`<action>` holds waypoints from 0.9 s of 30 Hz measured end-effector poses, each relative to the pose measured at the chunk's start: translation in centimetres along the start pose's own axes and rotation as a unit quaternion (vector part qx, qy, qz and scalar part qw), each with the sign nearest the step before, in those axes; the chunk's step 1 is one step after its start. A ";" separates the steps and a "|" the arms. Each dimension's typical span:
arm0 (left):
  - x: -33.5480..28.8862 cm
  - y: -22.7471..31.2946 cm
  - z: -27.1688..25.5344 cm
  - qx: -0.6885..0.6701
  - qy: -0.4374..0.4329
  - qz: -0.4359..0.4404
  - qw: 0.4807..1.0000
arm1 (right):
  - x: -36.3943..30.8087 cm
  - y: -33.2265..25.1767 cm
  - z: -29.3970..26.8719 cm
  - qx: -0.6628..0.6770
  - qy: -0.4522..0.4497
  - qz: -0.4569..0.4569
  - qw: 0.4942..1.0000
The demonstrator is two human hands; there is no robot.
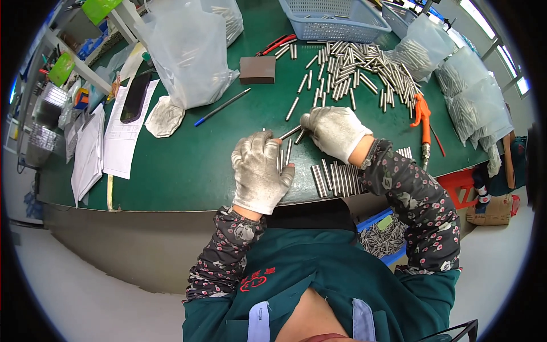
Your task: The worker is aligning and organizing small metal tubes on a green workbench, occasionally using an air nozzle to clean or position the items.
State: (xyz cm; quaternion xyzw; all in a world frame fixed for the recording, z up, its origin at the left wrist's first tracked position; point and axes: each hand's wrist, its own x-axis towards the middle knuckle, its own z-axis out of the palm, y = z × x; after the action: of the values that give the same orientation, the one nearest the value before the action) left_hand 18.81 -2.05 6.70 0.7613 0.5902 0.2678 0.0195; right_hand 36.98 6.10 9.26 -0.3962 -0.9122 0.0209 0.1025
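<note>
My left hand [257, 174], in a worn white glove with bare thumb and index tips, curls down over the tabletop near its front edge. Short metal pins [288, 150] stand out between its thumb and index finger; the palm hides anything under it. Just right of it, my gloved right hand [336, 132] is closed, its fingertips pinching at a metal pin [299, 137]. Another pin [289, 133] slants between the two hands. Below my right hand lies a neat row of parallel pins [339, 179]. A large loose pile of pins [364, 65] spreads beyond it.
On the green table [211, 154] are a brown block [257, 70], a blue pen [222, 107], a phone [135, 98], papers [122, 148] and a plastic bag [191, 57]. An orange air gun [423, 117] lies right, near bagged pins [467, 97]. A blue basket [336, 25] stands behind.
</note>
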 end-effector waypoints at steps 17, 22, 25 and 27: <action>0.2 -0.9 0.1 -0.028 -0.026 0.045 0.998 | 1.5 -2.1 0.0 0.102 -0.049 0.261 0.959; 0.0 -1.0 -0.4 -0.030 -0.033 0.033 0.998 | 1.3 -2.2 0.7 0.102 0.001 0.087 0.991; -0.4 -1.4 -0.4 -0.025 -0.022 0.034 0.999 | 1.6 -2.1 0.5 0.063 -0.016 0.071 0.995; -0.5 -1.5 -0.6 -0.030 -0.018 0.031 0.999 | 1.3 -1.7 0.4 0.092 -0.012 0.105 0.990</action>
State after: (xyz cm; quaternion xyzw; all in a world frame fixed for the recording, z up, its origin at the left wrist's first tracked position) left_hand 17.16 -2.25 6.53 0.7831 0.5573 0.2723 0.0449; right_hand 34.82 5.88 9.28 -0.4780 -0.8610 0.1204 0.1253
